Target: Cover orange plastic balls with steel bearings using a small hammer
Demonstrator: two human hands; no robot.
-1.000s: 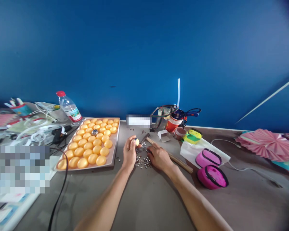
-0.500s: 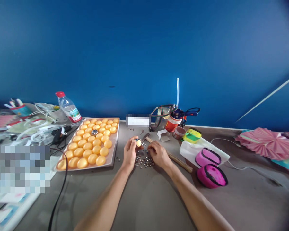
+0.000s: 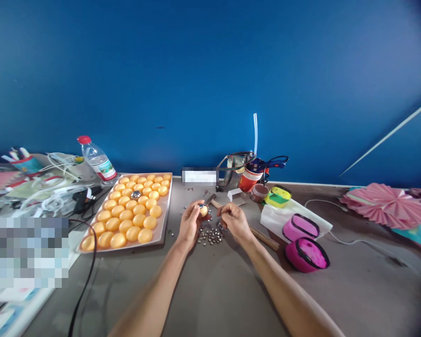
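In the head view my left hand (image 3: 189, 225) is closed round a yellow ball (image 3: 204, 211) that has shiny metal on its upper left side. To its right my right hand (image 3: 235, 222) is held with fingertips pinched together. Whatever they hold, if anything, is too small to make out. Between and below the hands lies a heap of small silver studs (image 3: 212, 235) on the grey table. A hammer (image 3: 266, 239) with a wooden handle lies partly hidden behind my right hand. On the left a shallow tray (image 3: 164, 227) bears rows of similar yellow balls, one covered in silver studs (image 3: 135, 194).
A plastic bottle (image 3: 97, 161) with a red cap stands behind the tray, near tangled cables (image 3: 61, 199). At the back are orange cups (image 3: 250, 180) and a small brown jar (image 3: 259, 192). Pink mesh containers (image 3: 307, 255) and a pink paper fan (image 3: 386, 206) lie right.
My right hand has lifted slightly up and right, away from the stud heap. The ball stays in my left hand, and the whole view has shifted a little.
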